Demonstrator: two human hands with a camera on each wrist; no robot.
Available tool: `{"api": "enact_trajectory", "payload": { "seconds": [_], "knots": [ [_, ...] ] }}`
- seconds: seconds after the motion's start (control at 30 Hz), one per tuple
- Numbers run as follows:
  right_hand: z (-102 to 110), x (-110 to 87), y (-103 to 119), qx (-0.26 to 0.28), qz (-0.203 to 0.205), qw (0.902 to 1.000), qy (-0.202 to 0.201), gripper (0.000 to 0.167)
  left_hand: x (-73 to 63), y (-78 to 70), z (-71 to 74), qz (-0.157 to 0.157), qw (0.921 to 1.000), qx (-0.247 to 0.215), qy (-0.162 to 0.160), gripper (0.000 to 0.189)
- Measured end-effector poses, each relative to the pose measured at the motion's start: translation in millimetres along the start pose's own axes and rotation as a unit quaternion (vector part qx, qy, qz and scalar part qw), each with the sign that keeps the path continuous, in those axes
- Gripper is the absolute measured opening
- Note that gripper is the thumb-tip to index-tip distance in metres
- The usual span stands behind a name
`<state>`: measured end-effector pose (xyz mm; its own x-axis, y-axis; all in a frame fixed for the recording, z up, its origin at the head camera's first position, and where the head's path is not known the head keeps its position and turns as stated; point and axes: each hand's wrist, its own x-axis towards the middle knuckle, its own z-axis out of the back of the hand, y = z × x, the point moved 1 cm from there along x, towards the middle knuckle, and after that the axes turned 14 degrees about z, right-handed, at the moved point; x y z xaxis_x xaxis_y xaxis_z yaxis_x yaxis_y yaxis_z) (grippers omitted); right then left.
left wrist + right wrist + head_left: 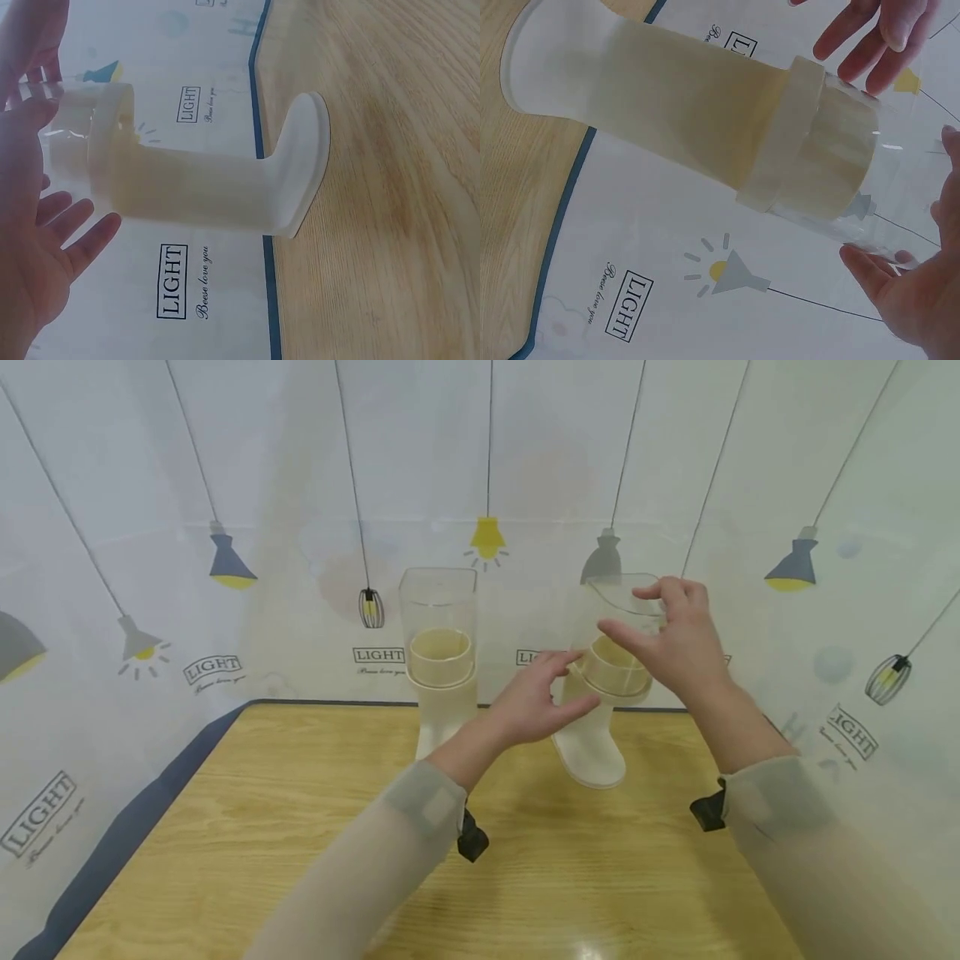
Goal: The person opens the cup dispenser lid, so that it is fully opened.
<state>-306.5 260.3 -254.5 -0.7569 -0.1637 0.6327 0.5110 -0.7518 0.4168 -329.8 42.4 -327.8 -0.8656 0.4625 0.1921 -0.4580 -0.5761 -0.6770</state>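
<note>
A cream, boot-shaped stand (592, 747) rests on the table, topped by a wide ring (111, 146) and a clear, thin-walled container (892, 161). My left hand (525, 706) is spread at the left of the ring, fingers relaxed and fingertips close to the container's side. At the upper right of the same container, my right hand (686, 639) forms a wide, loose C, with thumb in front of the rim and fingertips at the wall. A similar cream stand (442, 718) with a clear, square-rimmed container (438, 597) is to the left, its foot partly hidden by my left forearm.
The wooden table (240, 827) has a dark blue edge (161, 785) along its left and back. Behind stands a white backdrop (420, 443) printed with lamps and lettering. Black mounts (708, 810) hang at both sleeve cuffs.
</note>
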Motion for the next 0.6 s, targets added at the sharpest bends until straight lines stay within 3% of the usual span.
{"api": "enact_trajectory", "payload": {
  "seconds": [0.3,0.6],
  "knots": [
    [1.1,-3.0,-6.1,0.046,0.004,0.9989,-0.01,0.066,11.8,0.4,-7.0,0.043,0.9978,-0.043,-0.025,0.101],
    [7.7,-6.4,-17.3,0.114,0.002,0.9935,0.001,0.062,19.0,-1.0,-14.7,0.048,0.996,-0.072,-0.019,0.096]
  ]
}}
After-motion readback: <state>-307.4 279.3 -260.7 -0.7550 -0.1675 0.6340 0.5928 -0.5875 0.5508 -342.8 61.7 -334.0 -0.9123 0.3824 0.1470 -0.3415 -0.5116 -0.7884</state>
